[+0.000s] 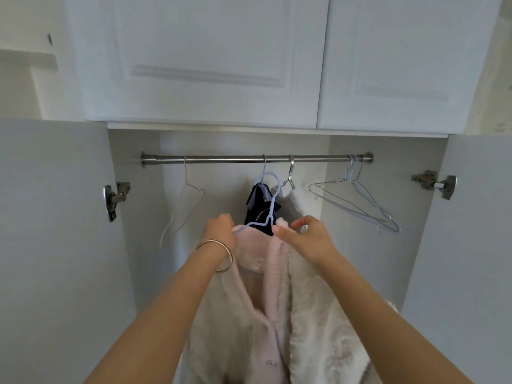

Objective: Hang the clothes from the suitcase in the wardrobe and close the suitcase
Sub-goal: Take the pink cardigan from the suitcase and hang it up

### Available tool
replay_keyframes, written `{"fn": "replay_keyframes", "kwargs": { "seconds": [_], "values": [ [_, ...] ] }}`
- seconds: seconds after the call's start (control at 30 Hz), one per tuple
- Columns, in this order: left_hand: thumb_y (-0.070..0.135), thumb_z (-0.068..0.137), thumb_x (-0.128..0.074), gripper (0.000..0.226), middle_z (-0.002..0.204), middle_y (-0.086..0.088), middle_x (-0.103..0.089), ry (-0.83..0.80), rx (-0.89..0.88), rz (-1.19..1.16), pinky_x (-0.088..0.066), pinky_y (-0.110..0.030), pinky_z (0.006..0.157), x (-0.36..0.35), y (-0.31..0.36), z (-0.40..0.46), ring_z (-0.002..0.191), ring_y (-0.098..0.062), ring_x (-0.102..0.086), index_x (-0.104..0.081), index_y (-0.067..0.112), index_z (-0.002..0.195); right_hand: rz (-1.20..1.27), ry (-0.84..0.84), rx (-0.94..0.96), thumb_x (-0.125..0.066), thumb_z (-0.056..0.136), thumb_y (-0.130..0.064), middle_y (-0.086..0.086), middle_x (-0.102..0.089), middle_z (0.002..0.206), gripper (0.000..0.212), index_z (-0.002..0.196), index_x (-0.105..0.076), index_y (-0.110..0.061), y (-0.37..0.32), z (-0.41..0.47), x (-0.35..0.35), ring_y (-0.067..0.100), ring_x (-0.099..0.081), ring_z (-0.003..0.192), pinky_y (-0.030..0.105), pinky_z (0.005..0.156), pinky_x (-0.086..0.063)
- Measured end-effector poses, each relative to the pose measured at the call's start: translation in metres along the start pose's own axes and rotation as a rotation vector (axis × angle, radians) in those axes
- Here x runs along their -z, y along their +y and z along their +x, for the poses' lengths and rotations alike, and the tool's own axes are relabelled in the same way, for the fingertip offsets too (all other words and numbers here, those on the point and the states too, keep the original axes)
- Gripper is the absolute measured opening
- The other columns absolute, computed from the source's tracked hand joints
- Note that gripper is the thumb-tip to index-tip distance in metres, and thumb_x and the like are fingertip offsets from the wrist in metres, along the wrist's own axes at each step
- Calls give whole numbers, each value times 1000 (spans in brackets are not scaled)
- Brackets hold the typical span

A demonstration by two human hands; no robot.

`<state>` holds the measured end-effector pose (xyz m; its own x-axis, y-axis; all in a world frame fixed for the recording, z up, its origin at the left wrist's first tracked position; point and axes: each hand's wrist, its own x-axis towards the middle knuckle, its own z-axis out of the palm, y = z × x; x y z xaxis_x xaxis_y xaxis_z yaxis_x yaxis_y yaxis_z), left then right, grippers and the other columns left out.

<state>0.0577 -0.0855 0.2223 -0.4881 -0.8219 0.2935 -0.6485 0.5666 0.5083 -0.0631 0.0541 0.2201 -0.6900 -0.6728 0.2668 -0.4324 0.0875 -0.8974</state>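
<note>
While our left hand (220, 231) pinches the left shoulder of the fluffy pale pink cardigan (249, 314), fingers curled over the fabric and the wire beneath it, our right hand (307, 239) pinches the cardigan's ribbed pink collar edge between thumb and curled fingers. Two thin metal bangles (219, 253) circle the left wrist. Between the two hands rises the light blue wire hanger (270, 200) that carries the cardigan; its hook stands just above and beyond the hands, below the rail and not on it. Under the hands the cardigan hangs open down the front, a pink button showing near the bottom edge of the view. Just beyond the hands, a dark navy garment (260, 209) hangs from the horizontal silver metal rail (235, 158), and to the right of it a white fleecy garment (291, 203) hangs on a metal hook. Further left of the left hand an empty thin pink wire hanger (185, 206) hangs on the rail; further right of the right hand a bunch of empty pale blue and bare wire hangers (360, 200) hangs tilted. The white wardrobe (133, 245) stands open on both sides, metal hinges on its doors, closed upper cabinet doors (210, 56) above.
</note>
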Motion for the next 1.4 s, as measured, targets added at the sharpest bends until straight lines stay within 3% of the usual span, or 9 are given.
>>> {"fn": "replay_keyframes", "kwargs": {
  "seconds": [0.27,0.37,0.43,0.5,0.6,0.8,0.97,1.2,1.4],
  "values": [
    [23,86,-50,24,96,-14,-68,-127,-30,-318,-46,-30,78,9,21,25,95,-30,-63,-67,12,99,94,-56,13,-60,86,-23,1,-55,100,24,105,-46,-20,-3,47,-62,17,-55,86,27,71,-43],
    [33,80,-45,45,112,-20,-65,-193,-27,-285,-44,-32,78,15,27,32,107,-34,-61,-60,6,113,194,-114,42,-56,88,-13,7,-58,103,27,109,-40,-18,-2,67,-83,19,-60,88,31,73,-50],
    [20,93,-41,31,123,-19,-58,-203,-19,-239,-41,-29,86,19,31,43,118,-31,-54,-53,10,121,238,-145,46,-52,88,-5,10,-59,104,28,110,-39,-17,-3,87,-94,22,-61,90,33,76,-51],
    [16,97,-37,23,124,-17,-53,-171,-33,-221,-40,-27,90,23,32,52,123,-28,-50,-51,17,115,230,-163,77,-47,89,1,7,-55,99,29,113,-40,-13,-7,105,-104,16,-57,84,26,71,-48],
    [22,98,-36,38,138,-12,-46,-121,-5,-221,-38,-26,98,23,25,79,126,-27,-46,-41,16,135,281,-168,106,-43,89,5,6,-55,92,29,115,-42,-7,-16,134,-122,9,-53,74,19,62,-43],
    [24,98,-32,37,129,-9,-54,-128,43,-225,-40,-25,82,16,7,122,101,-21,-56,-43,17,133,307,-148,55,-42,87,6,22,-53,119,29,107,-38,-15,-26,187,-150,35,-57,108,44,90,-50],
    [23,95,-39,46,124,-12,-59,-184,55,-209,-44,-26,82,5,-9,141,105,-27,-60,-31,17,140,234,-147,37,-36,88,6,12,-48,106,26,102,-36,-15,-22,222,-167,23,-53,90,30,69,-45],
    [17,93,-45,54,100,-8,-55,-213,83,-258,-49,-30,81,-14,-24,157,88,-23,-58,-25,14,143,135,-155,27,-40,90,4,8,-51,97,21,101,-42,-13,-5,233,-184,19,-53,83,28,72,-46],
    [21,90,-48,37,107,-15,-66,-229,151,-318,-38,-16,45,-27,-28,148,74,-22,-61,-44,13,126,33,-151,15,-52,88,-2,8,-57,116,28,116,-54,-8,0,222,-177,21,-55,104,22,80,-41]
  ]
}}
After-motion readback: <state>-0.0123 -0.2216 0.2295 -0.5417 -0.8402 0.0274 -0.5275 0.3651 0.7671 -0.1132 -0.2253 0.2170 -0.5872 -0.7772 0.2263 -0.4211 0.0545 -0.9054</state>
